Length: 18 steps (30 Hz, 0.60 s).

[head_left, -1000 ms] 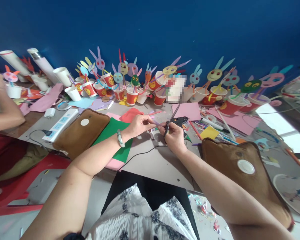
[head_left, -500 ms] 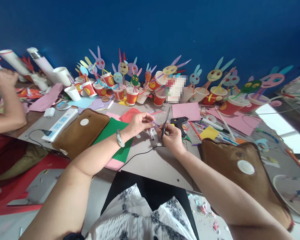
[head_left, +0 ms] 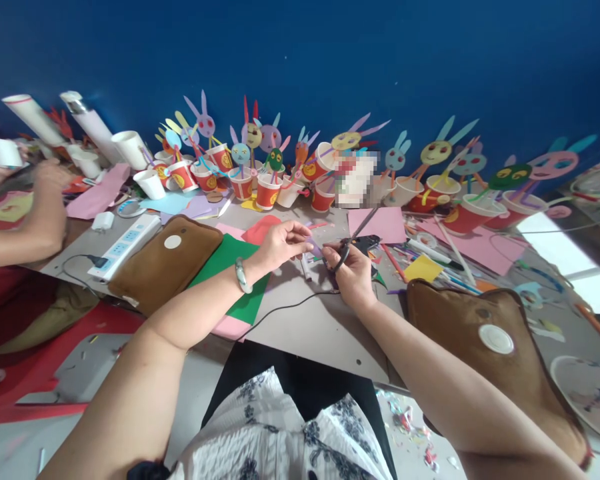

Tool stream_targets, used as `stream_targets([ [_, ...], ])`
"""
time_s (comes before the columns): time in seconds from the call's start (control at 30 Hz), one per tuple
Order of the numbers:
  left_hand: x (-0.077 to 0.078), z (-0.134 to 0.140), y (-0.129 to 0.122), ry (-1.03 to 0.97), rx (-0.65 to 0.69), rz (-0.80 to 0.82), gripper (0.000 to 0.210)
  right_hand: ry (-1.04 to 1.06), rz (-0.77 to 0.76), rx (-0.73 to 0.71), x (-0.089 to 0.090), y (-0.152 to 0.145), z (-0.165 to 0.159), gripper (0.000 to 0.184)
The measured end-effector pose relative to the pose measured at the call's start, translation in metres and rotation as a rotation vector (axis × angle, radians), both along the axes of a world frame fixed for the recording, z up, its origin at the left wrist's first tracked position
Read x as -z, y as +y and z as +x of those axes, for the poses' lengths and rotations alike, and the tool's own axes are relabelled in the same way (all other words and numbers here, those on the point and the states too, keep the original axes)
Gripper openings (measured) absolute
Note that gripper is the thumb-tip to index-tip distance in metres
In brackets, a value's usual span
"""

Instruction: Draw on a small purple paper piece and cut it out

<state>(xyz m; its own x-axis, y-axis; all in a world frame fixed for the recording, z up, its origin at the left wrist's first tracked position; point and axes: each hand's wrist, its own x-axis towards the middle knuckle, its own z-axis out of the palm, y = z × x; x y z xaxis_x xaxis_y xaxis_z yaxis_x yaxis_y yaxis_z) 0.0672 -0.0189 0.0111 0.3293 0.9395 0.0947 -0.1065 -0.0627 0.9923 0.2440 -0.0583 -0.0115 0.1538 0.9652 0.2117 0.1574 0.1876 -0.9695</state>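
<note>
A small strip of purple paper [head_left: 315, 249] stretches between my two hands above the grey table. My left hand [head_left: 284, 247] pinches its left end between thumb and fingers. Dark-handled scissors [head_left: 356, 232] are gripped in my right hand [head_left: 353, 270], their blades pointing up and to the right, away from the paper. The right fingertips also touch the strip's other end. Just below the strip lies a small whitish stick-like piece [head_left: 306, 268]. Behind my right hand is a black glue gun [head_left: 367, 245], partly hidden by that hand and the scissors.
Paper cups [head_left: 267, 191] with paper rabbit figures line the blue wall. Brown cushion-like pads [head_left: 165, 263] lie left and right. Green paper [head_left: 245, 303] is under my left forearm; a power strip [head_left: 130, 247] lies farther left. A co-worker's arm [head_left: 35, 230] reaches in at left.
The scissors have swung from upright to slanting right, and my right hand has turned with them. The co-worker's hands have lowered, and a white cup now shows there. The view has shifted slightly.
</note>
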Motion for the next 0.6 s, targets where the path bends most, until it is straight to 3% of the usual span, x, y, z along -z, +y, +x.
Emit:
stream_targets([
  [0.4, 0.007, 0.003, 0.001, 0.006, -0.011, -0.027, 0.041, -0.087, -0.009, -0.053, 0.011, 0.001, 0.001, 0.028],
  [0.6, 0.004, 0.007, -0.005, -0.005, 0.116, -0.122, 0.043, -0.078, -0.002, -0.049, 0.011, 0.001, 0.002, 0.025],
])
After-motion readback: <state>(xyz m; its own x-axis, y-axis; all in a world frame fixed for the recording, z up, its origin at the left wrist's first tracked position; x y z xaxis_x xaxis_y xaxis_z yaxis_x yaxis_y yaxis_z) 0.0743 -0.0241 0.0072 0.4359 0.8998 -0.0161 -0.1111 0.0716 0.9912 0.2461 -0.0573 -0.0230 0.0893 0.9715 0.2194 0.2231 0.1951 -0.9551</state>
